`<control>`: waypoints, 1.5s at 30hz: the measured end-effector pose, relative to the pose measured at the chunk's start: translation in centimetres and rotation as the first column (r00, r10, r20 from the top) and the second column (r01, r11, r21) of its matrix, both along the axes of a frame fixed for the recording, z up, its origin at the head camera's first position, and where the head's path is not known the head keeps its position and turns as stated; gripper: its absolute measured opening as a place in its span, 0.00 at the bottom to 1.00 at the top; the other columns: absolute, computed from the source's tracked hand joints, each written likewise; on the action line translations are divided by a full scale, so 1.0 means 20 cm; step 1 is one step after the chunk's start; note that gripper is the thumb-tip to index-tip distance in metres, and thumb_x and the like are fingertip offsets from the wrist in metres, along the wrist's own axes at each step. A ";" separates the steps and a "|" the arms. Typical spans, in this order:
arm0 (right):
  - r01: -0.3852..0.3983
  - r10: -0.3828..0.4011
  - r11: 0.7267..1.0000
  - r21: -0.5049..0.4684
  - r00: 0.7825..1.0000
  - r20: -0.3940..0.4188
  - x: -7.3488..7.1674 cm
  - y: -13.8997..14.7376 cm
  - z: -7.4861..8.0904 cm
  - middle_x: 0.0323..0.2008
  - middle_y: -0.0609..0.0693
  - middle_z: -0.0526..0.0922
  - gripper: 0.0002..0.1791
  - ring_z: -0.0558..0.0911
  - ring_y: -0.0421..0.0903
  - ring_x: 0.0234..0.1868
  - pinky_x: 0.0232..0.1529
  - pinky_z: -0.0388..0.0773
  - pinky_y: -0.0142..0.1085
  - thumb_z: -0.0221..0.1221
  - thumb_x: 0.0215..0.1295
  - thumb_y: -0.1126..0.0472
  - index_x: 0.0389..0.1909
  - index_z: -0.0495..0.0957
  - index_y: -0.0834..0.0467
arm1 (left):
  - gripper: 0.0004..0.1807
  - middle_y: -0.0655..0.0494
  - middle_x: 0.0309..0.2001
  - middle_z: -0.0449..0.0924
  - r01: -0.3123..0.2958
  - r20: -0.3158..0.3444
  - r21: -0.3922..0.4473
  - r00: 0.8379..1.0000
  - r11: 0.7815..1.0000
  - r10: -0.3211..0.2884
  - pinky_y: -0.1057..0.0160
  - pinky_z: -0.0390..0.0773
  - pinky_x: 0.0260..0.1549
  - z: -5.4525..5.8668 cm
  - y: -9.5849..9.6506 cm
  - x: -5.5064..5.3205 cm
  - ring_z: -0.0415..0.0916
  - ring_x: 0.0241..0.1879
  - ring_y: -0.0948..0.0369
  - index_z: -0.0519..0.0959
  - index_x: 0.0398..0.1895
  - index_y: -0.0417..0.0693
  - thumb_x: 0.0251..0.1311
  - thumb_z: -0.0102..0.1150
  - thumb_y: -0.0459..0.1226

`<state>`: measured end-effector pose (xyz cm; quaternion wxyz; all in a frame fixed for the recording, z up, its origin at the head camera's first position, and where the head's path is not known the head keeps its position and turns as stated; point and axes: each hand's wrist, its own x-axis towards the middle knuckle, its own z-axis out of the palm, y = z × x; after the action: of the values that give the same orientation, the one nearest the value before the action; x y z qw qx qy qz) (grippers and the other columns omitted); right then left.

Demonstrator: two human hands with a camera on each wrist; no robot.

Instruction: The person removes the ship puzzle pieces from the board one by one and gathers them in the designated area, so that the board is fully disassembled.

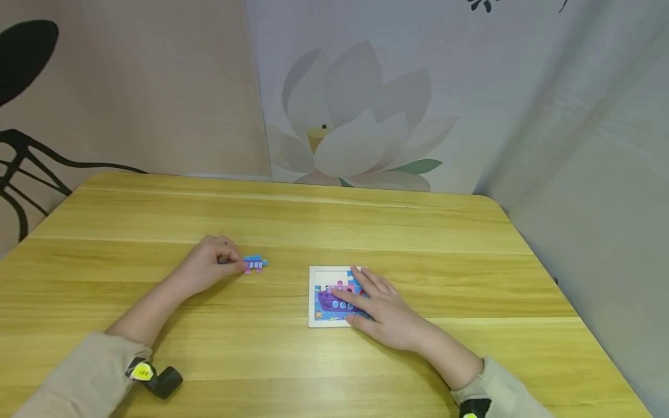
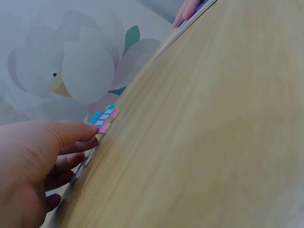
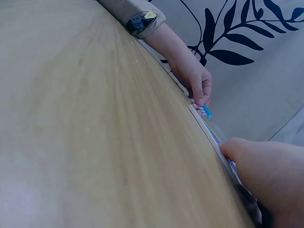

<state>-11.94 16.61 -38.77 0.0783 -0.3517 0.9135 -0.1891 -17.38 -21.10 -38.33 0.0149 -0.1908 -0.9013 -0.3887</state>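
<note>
- Black wrist device (image 1: 166,382) on a beige sleeve (image 1: 86,377): yellow label (image 1: 142,371), lettering too small to read.
- Left hand (image 1: 209,266): thumb and fingertips together, pinching a small blue, purple and pink jigsaw piece (image 1: 255,265) by its left end.
- White-framed, square jigsaw board (image 1: 311,299) picturing a purple boat: flat on the yellow wooden table (image 1: 282,232), right of the piece.
- Right hand (image 1: 389,316): fingers extended, spread across the board.

The left forearm (image 1: 146,313) reaches forward and inward. The left hand (image 1: 209,267) is set in a pinch, thumb (image 2: 71,132) straight and opposed to bent fingers. The right forearm (image 1: 452,357) angles forward and inward; the right hand (image 1: 387,316) lies palm down, fingers spread. The hands are well apart.
</note>
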 end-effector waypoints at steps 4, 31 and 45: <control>-0.002 0.002 1.000 -0.003 1.000 -0.005 0.00 0.00 0.00 0.75 0.56 0.41 0.27 0.40 0.57 0.73 0.66 0.37 0.59 0.45 0.73 0.43 0.72 0.58 0.36 | 0.12 0.55 0.34 0.77 -0.035 0.018 -0.024 0.999 0.999 0.036 0.56 0.63 0.36 0.00 0.00 0.00 0.65 0.39 0.53 0.79 0.17 0.52 0.56 0.67 0.35; 0.009 -0.009 0.999 -0.031 1.000 0.018 0.00 0.00 0.00 0.75 0.54 0.40 0.29 0.39 0.53 0.74 0.68 0.37 0.56 0.45 0.73 0.41 0.72 0.56 0.38 | 0.07 0.51 0.42 0.76 -0.096 0.042 -0.063 0.994 0.993 0.099 0.57 0.59 0.34 0.00 0.01 0.00 0.60 0.40 0.53 0.84 0.37 0.44 0.56 0.67 0.36; 0.050 -0.050 0.996 -0.075 0.999 0.001 0.05 0.00 0.01 0.75 0.52 0.43 0.32 0.41 0.51 0.74 0.67 0.41 0.57 0.47 0.70 0.39 0.73 0.57 0.40 | 0.10 0.53 0.42 0.79 -0.133 -0.054 -0.017 0.990 0.991 0.132 0.55 0.69 0.36 0.02 0.04 0.02 0.66 0.44 0.53 0.83 0.41 0.42 0.61 0.63 0.39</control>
<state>-10.90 16.67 -38.64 0.0599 -0.3313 0.9144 -0.2248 -16.89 -20.39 -37.98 0.0625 -0.1408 -0.9153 -0.3721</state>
